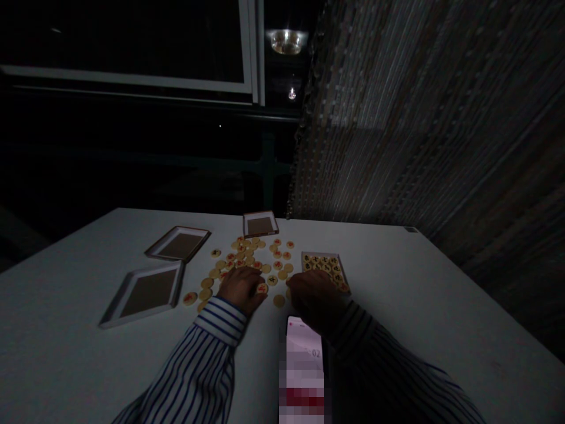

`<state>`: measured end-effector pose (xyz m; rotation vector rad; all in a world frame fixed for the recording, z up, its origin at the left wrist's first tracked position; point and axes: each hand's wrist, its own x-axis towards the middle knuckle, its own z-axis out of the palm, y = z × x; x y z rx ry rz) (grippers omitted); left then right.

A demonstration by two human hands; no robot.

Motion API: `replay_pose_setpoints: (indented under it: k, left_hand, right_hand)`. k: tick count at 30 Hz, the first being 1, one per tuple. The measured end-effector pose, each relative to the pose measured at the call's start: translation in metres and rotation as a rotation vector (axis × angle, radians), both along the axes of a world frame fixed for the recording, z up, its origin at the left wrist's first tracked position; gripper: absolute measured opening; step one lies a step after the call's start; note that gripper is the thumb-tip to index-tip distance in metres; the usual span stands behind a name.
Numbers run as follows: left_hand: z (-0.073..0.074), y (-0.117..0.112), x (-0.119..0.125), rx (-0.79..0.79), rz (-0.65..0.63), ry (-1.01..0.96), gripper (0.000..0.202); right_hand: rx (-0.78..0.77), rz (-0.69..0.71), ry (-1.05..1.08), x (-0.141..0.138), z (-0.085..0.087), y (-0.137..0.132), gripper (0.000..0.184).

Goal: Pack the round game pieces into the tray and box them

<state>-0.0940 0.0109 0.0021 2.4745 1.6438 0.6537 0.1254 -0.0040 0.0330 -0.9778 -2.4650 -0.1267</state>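
Note:
Round wooden Chinese chess pieces (249, 261), some with red or black characters and some blank side up, lie scattered mid-table. Over their near edge is my left hand (241, 288), thumb and fingers curled about a red-marked chess piece (262, 289). My right hand (315, 294) is closed, its fingertips at a pale chess piece (288, 293) that they partly cover. Beside and partly behind that hand sits a box tray (344, 274) holding rows of black-marked pieces, with a red-marked one at its near corner. The hand hides part of this tray.
Two open box parts, a brown-edged one (150, 252) and a white one (176, 294), lie at left; another box part (260, 215) stands at the back. A lit phone (304, 335) lies before me on the white table (419, 330). A bead curtain (375, 118) hangs behind at right.

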Motion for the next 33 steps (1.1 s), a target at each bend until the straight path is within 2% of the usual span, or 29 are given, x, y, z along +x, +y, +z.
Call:
replay_pose_setpoints:
  k: [11,20,28,33]
  left_hand:
    - [0.015,-0.006,0.01,0.074,0.027,-0.064,0.023]
    - [0.018,-0.01,0.017,0.128,0.03,-0.127,0.025]
    - [0.019,-0.012,0.022,0.208,0.027,-0.167,0.026]
    - [0.02,-0.012,0.027,0.241,0.025,-0.169,0.024]
  right_hand:
    - [-0.004,-0.016,-0.013,0.0,-0.001,0.001,0.019]
    - [0.022,-0.012,0.038,0.002,0.001,0.001,0.02]
    - [0.079,-0.047,0.109,0.006,-0.006,0.008,0.019]
    - [0.092,-0.138,0.177,0.007,-0.009,0.012,0.019]
